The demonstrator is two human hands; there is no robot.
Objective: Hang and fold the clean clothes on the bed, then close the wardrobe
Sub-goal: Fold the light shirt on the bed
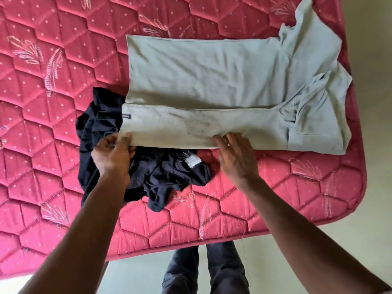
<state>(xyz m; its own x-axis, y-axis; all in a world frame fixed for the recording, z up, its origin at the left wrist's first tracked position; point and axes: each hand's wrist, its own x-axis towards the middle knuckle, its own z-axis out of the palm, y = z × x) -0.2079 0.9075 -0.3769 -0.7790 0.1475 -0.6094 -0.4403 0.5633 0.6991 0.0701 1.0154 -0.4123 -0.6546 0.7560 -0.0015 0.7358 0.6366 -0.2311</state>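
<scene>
A pale grey-blue T-shirt point(212, 81) lies flat on the red quilted mattress point(53, 102), its hem to the left and its collar to the right. Its near side is folded over along the length. My left hand point(112, 153) pinches the near hem corner of that folded strip. My right hand point(235, 155) lies with straight fingers on the strip's near edge, around its middle. A crumpled dark navy garment point(161, 175) with a white label sits partly under the shirt and under my left hand.
The mattress's near edge and rounded right corner point(358, 187) border a pale floor point(318, 234). My legs in dark trousers point(212, 270) stand against the near edge. No wardrobe is in view.
</scene>
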